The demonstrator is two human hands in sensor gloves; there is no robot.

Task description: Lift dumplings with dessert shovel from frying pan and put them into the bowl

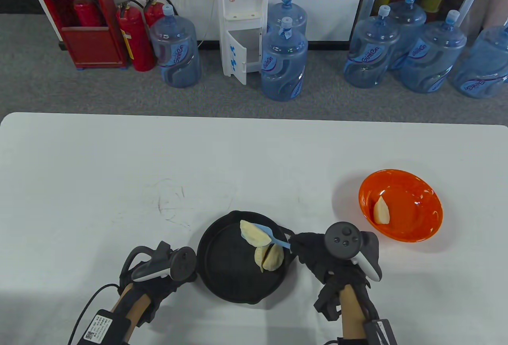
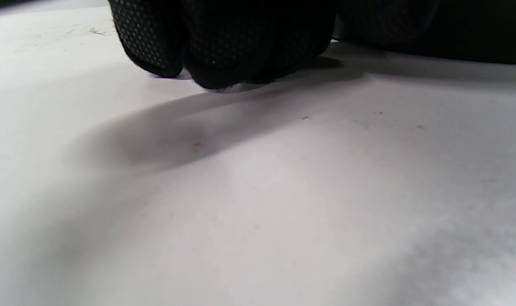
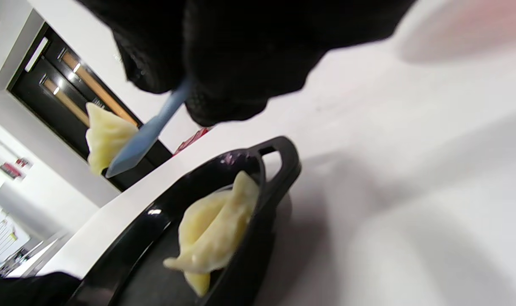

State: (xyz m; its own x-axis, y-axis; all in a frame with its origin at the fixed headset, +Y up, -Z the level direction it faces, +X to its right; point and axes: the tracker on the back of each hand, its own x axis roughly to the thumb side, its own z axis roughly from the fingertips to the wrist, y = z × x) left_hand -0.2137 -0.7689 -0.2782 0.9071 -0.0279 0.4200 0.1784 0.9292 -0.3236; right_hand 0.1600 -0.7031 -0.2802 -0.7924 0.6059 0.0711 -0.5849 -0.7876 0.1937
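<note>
Tabletop [image 1: 119, 170] carries everything, and we brace our left hand [image 1: 158, 269] against the frying pan [image 1: 222, 277] at its left rim, presumably to keep it from sliding; whether those fingers [image 2: 224, 55] clasp the rim we cannot tell. Well to the right sits the orange bowl [image 1: 424, 226], already holding one dumpling [image 1: 381, 211]. Our right hand [image 1: 337, 257] pinches the dessert shovel [image 1: 274, 238], raised dumpling [image 1: 252, 234] balanced on its blade above two remaining dumplings [image 1: 269, 258].

We are looking at a white table [image 1: 119, 154] with faint scribbles [image 1: 174, 202]. A black pan [image 1: 222, 281] is sitting near its front edge, an orange bowl [image 1: 420, 222] well to the right, and the left hand [image 1: 158, 269] is resting beside the pan.
</note>
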